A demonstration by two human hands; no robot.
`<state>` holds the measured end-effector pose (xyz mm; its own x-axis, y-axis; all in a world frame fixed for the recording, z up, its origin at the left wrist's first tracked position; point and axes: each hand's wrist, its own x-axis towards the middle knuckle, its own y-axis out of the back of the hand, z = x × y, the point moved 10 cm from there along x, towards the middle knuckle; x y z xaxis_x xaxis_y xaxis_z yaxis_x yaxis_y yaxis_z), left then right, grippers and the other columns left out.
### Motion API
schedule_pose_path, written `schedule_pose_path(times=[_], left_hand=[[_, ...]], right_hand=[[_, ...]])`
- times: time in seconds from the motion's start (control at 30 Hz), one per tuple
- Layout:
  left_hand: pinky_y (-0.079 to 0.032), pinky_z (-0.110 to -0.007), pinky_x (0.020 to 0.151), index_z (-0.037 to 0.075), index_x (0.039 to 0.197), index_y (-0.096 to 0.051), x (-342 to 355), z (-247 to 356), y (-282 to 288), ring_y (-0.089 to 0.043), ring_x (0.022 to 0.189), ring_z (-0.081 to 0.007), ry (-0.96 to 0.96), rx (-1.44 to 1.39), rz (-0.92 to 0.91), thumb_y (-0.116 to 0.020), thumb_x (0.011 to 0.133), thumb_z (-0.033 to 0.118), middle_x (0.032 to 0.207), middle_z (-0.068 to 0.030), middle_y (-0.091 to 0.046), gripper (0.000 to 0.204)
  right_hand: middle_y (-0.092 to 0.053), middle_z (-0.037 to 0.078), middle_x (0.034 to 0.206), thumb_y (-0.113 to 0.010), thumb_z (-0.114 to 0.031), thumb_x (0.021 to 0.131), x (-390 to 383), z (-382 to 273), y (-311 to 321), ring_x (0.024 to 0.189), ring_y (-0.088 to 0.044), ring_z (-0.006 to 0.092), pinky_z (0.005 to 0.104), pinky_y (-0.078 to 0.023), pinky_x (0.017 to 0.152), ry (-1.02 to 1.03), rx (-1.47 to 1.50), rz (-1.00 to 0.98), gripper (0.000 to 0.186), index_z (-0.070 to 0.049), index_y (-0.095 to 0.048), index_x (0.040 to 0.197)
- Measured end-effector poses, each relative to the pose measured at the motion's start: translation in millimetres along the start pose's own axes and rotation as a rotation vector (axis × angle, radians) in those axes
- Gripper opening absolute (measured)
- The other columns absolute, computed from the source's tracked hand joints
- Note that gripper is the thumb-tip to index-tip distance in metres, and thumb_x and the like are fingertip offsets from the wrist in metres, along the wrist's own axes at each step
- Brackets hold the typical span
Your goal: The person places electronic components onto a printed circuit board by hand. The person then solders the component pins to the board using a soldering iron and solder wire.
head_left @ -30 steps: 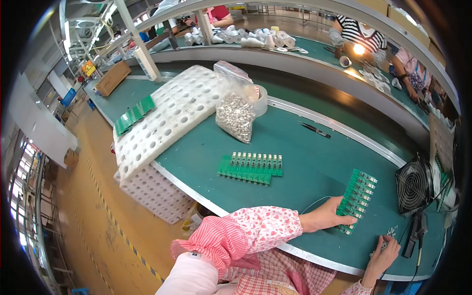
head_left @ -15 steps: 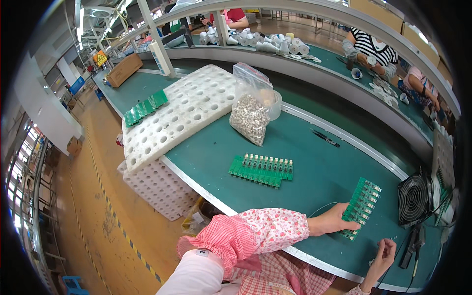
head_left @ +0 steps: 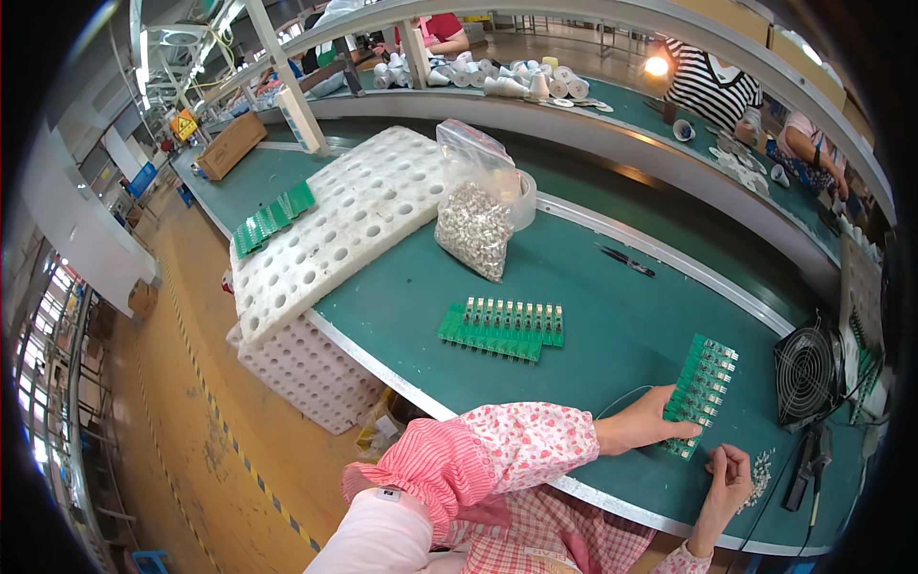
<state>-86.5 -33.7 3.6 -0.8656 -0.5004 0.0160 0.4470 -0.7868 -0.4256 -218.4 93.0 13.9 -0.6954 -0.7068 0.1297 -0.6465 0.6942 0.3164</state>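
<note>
Green circuit-board panel (head_left: 702,390): located over the right-hand part of the counter (head_left: 593,325), toward the person's edge. Long axis runs away from the person, far end leaning slightly right, near end at the left thumb. Pale metal-looking components form a row along the panel's right long side, their ends pointing right. Cannot tell whether its underside touches the counter.

Left hand (head_left: 648,421): pinching the near part of the panel, thumb laid on top, other fingers mostly hidden behind or below the left side.

Right hand (head_left: 729,478): just beside the panel's near end, fingers curled, thumb close to the index finger. Cannot tell whether the tips meet or pinch a small part.

Small pale parts (head_left: 758,478): loose scatter on the counter, immediately right of the right hand.

Farther left, overlapping green panels (head_left: 502,328): long axis roughly left to right, crosswise to the held one; upper panel's components line its far side.

Beyond these: clear bag (head_left: 474,231) full of small pale pieces; tweezers (head_left: 625,259) lying obliquely, toward the far edge; white perforated foam block (head_left: 335,239) at left; black fan (head_left: 805,373) at right.
</note>
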Motion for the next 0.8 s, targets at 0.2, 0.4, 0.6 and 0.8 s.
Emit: schedule_pose_path(times=[0.2,0.4,0.6,0.8], left_hand=[[-0.048,-0.028,0.08,-0.001,0.11,-0.057,3.6,5.9,8.5,-0.057,0.089,-0.011,-0.018,0.182,0.028,-0.074,0.078,0.019,0.1,-0.0061,-0.063,0.042],[-0.05,-0.027,0.079,0.0,0.108,-0.054,-2.1,9.2,17.6,-0.06,0.088,-0.0112,0.01,0.074,0.149,-0.071,0.079,0.009,0.1,-0.0059,-0.064,0.034],[-0.05,-0.026,0.077,0.001,0.106,-0.056,1.9,2.3,2.1,-0.06,0.086,-0.0098,-0.016,0.185,0.129,-0.07,0.079,0.009,0.097,-0.0039,-0.064,0.031],[-0.05,-0.025,0.075,0.001,0.106,-0.056,3.3,12.9,0.2,-0.06,0.085,-0.0092,-0.076,0.29,0.145,-0.069,0.08,0.006,0.095,-0.0036,-0.064,0.03]], right_hand=[[-0.063,0.01,0.081,-0.063,-0.013,0.085,2.6,-10.0,-24.3,0.074,-0.062,0.0145,0.0262,-0.051,0.069,-0.161,0.259,-0.035,0.015,0.001,-0.059,0.087],[-0.063,0.005,0.09,-0.062,-0.017,0.089,-2.1,-13.9,-61.1,0.081,-0.058,0.0098,0.0238,-0.048,0.072,-0.224,0.55,-0.18,0.02,0.001,-0.06,0.096],[-0.057,0.0,0.077,-0.059,-0.017,0.091,-9.0,-3.5,-57.5,0.072,-0.053,0.0059,0.0214,-0.044,0.067,-0.244,0.59,-0.168,0.015,-0.002,-0.057,0.09],[-0.056,0.0,0.077,-0.059,-0.017,0.091,-6.1,-8.6,-55.8,0.071,-0.051,0.0065,0.0212,-0.043,0.066,-0.242,0.518,-0.128,0.016,-0.002,-0.055,0.089]])
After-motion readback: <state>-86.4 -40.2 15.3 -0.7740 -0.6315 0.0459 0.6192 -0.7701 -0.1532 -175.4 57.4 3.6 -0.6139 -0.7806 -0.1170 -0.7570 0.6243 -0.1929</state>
